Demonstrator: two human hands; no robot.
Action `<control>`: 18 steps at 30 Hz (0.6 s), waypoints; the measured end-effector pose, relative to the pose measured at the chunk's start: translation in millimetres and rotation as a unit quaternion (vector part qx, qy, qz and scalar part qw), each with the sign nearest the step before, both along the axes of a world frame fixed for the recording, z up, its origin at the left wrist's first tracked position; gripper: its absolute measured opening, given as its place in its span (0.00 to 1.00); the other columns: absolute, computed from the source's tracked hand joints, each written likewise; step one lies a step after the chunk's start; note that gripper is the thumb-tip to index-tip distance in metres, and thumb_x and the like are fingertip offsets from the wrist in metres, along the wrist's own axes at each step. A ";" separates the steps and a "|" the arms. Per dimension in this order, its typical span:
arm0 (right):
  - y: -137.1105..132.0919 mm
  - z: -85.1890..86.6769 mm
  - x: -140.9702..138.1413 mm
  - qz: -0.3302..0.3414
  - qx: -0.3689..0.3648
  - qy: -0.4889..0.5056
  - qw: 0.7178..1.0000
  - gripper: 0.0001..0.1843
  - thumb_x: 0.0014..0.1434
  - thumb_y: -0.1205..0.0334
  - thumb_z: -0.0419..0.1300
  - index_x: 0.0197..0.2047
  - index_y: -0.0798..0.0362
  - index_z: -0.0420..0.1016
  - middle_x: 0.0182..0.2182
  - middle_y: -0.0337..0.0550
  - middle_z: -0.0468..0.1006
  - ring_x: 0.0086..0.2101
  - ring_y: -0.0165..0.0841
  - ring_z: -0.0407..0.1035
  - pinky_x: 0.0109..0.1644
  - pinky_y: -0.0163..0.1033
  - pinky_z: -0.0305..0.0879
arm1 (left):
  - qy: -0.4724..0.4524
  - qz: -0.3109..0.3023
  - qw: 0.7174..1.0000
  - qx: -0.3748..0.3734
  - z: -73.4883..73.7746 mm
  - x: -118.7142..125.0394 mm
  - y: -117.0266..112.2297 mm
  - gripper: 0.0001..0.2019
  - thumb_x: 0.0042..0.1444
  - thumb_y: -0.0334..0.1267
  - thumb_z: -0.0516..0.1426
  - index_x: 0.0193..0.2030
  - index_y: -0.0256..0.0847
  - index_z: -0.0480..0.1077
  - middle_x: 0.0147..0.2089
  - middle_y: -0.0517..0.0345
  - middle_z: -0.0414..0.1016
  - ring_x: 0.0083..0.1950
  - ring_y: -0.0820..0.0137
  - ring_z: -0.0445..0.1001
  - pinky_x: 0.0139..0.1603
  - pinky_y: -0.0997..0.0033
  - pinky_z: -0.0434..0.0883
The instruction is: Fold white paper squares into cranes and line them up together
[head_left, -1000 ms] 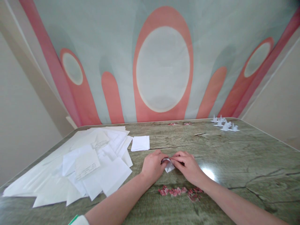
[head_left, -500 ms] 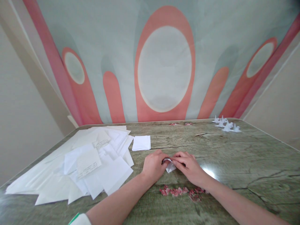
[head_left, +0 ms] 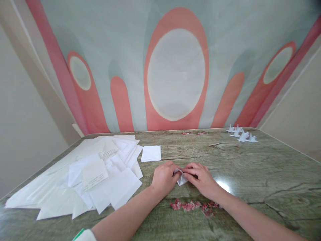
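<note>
Between my two hands, a small folded white paper [head_left: 182,180] stands just over the table, its layers partly parted near the top. My left hand [head_left: 164,174] grips its left side, fingers curled round the upper edge. From the other side my right hand [head_left: 199,176] pinches it with thumb and fingertips. The fingertips of both hands nearly meet at the paper's top, so that part is hidden. Beyond my left hand lies a neat stack of white paper squares [head_left: 151,153].
A large spread of loose white sheets [head_left: 57,187] covers the table's left side, some with printed lines. Several folded white paper cranes [head_left: 243,135] stand at the far right corner. The wood-grain table [head_left: 263,174] has pink flower decorations [head_left: 187,205] and meets a patterned wall behind.
Both hands stay almost in place on the folded paper. My right fingertips have shifted slightly, and the paper's near face shows a little differently.
</note>
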State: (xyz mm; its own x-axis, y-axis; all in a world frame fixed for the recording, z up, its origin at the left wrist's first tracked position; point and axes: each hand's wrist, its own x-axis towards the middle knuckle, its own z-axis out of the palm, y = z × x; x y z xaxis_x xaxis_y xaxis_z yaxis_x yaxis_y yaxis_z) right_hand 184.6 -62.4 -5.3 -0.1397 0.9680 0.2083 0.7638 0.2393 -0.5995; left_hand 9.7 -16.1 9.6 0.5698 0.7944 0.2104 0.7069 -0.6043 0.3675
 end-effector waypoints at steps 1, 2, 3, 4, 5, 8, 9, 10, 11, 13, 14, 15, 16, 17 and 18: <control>0.1 0.6 -0.5 -0.004 0.000 0.001 1.000 0.12 0.60 0.54 0.54 0.45 0.37 0.75 0.39 0.37 0.75 0.42 0.36 0.66 0.47 0.45 0.55 | 0.000 0.000 1.000 -0.002 0.2 0.0 -0.1 0.08 0.55 0.37 0.55 0.40 0.49 0.74 0.35 0.61 0.71 0.34 0.70 0.70 0.34 0.75 0.64; 0.2 1.2 -1.1 -0.009 0.001 0.002 1.000 0.12 0.59 0.54 0.54 0.44 0.37 0.75 0.39 0.37 0.75 0.41 0.36 0.67 0.47 0.45 0.55 | 0.000 0.000 1.000 -0.003 0.4 0.1 -0.1 0.08 0.55 0.37 0.55 0.40 0.49 0.74 0.35 0.61 0.71 0.34 0.70 0.70 0.35 0.75 0.64; 0.4 1.7 -1.6 -0.012 0.002 0.004 1.000 0.12 0.59 0.54 0.54 0.44 0.38 0.76 0.39 0.37 0.75 0.41 0.36 0.67 0.46 0.45 0.55 | -0.001 -0.001 1.000 -0.004 0.6 0.2 -0.2 0.08 0.55 0.36 0.55 0.40 0.49 0.74 0.34 0.61 0.71 0.34 0.70 0.70 0.35 0.75 0.64; 0.7 2.2 -2.2 -0.016 0.003 0.005 1.000 0.11 0.59 0.54 0.55 0.43 0.38 0.76 0.38 0.37 0.76 0.41 0.36 0.67 0.46 0.45 0.55 | -0.002 -0.003 1.000 -0.004 0.7 0.2 -0.2 0.09 0.55 0.36 0.55 0.40 0.49 0.74 0.34 0.61 0.70 0.34 0.70 0.70 0.35 0.75 0.64; 0.9 2.4 -2.9 -0.019 0.004 0.007 1.000 0.11 0.58 0.54 0.55 0.43 0.39 0.76 0.38 0.37 0.76 0.40 0.36 0.67 0.46 0.44 0.55 | -0.004 -0.005 1.000 -0.004 0.8 0.2 -0.3 0.09 0.55 0.35 0.55 0.40 0.50 0.74 0.34 0.61 0.70 0.34 0.70 0.70 0.34 0.75 0.64; 1.2 2.5 -4.7 -0.028 0.010 0.015 0.999 0.11 0.57 0.53 0.56 0.41 0.41 0.77 0.37 0.39 0.76 0.40 0.36 0.67 0.45 0.44 0.54 | -0.008 -0.009 1.000 -0.003 0.4 -0.2 -0.1 0.09 0.54 0.35 0.55 0.40 0.49 0.73 0.34 0.61 0.70 0.34 0.71 0.70 0.34 0.75 0.63; 1.1 2.5 -5.2 -0.031 0.012 0.018 0.999 0.11 0.57 0.53 0.56 0.40 0.42 0.77 0.37 0.39 0.76 0.40 0.36 0.67 0.46 0.44 0.54 | -0.009 -0.009 1.000 -0.002 0.2 -0.3 0.1 0.09 0.54 0.35 0.55 0.39 0.49 0.73 0.34 0.61 0.70 0.34 0.71 0.69 0.34 0.75 0.63; 1.0 2.4 -5.7 -0.035 0.013 0.019 0.999 0.10 0.57 0.53 0.57 0.39 0.43 0.78 0.37 0.39 0.76 0.40 0.36 0.67 0.46 0.44 0.54 | -0.008 -0.008 1.000 -0.003 -0.1 -0.5 0.3 0.08 0.54 0.35 0.55 0.39 0.49 0.73 0.34 0.61 0.70 0.34 0.71 0.69 0.34 0.75 0.63; 1.0 2.5 -6.0 -0.037 0.013 0.021 0.999 0.10 0.56 0.53 0.57 0.38 0.43 0.78 0.37 0.39 0.76 0.40 0.36 0.67 0.46 0.44 0.54 | -0.007 -0.008 1.000 -0.004 -0.4 -0.7 0.6 0.08 0.54 0.35 0.55 0.39 0.49 0.73 0.34 0.61 0.70 0.34 0.71 0.69 0.34 0.75 0.63; 0.8 3.0 -6.5 -0.040 0.012 0.022 0.999 0.09 0.56 0.54 0.58 0.37 0.44 0.78 0.36 0.38 0.76 0.40 0.36 0.67 0.45 0.44 0.53 | -0.007 -0.010 1.000 -0.007 -0.9 -1.3 1.1 0.08 0.54 0.35 0.55 0.39 0.49 0.73 0.34 0.61 0.70 0.34 0.71 0.69 0.34 0.75 0.62; 0.8 3.3 -6.6 -0.040 0.011 0.022 0.999 0.09 0.56 0.54 0.58 0.37 0.44 0.78 0.36 0.38 0.76 0.40 0.36 0.67 0.45 0.43 0.53 | -0.009 -0.012 1.000 -0.009 -1.1 -1.8 1.3 0.08 0.54 0.35 0.54 0.39 0.49 0.73 0.34 0.61 0.69 0.34 0.71 0.69 0.34 0.75 0.62; 0.8 3.7 -6.7 -0.040 0.009 0.022 0.999 0.09 0.55 0.54 0.58 0.37 0.44 0.78 0.36 0.38 0.76 0.40 0.36 0.67 0.45 0.43 0.53 | -0.012 -0.017 1.000 -0.010 -1.2 -2.3 1.3 0.08 0.54 0.35 0.54 0.39 0.49 0.73 0.33 0.61 0.69 0.34 0.71 0.69 0.34 0.75 0.62; 0.7 4.0 -6.8 -0.040 0.008 0.022 0.999 0.09 0.55 0.54 0.58 0.37 0.44 0.78 0.36 0.38 0.76 0.40 0.36 0.67 0.45 0.43 0.53 | -0.016 -0.022 1.000 -0.011 -1.2 -3.0 1.1 0.08 0.54 0.35 0.54 0.39 0.48 0.73 0.33 0.61 0.69 0.34 0.71 0.69 0.34 0.76 0.62; 0.7 4.2 -6.8 -0.041 0.007 0.022 0.999 0.08 0.55 0.54 0.59 0.36 0.44 0.78 0.35 0.37 0.76 0.40 0.36 0.67 0.45 0.43 0.53 | -0.019 -0.029 0.999 -0.011 -1.1 -3.7 0.6 0.08 0.54 0.35 0.54 0.38 0.48 0.73 0.32 0.61 0.68 0.34 0.71 0.68 0.34 0.76 0.62; 0.6 4.2 -6.9 -0.042 0.007 0.023 0.999 0.08 0.55 0.54 0.59 0.36 0.44 0.78 0.35 0.37 0.77 0.40 0.36 0.67 0.45 0.43 0.53 | -0.022 -0.035 0.999 -0.010 -0.9 -4.6 -0.1 0.07 0.54 0.35 0.54 0.37 0.47 0.73 0.32 0.61 0.68 0.33 0.71 0.68 0.33 0.76 0.62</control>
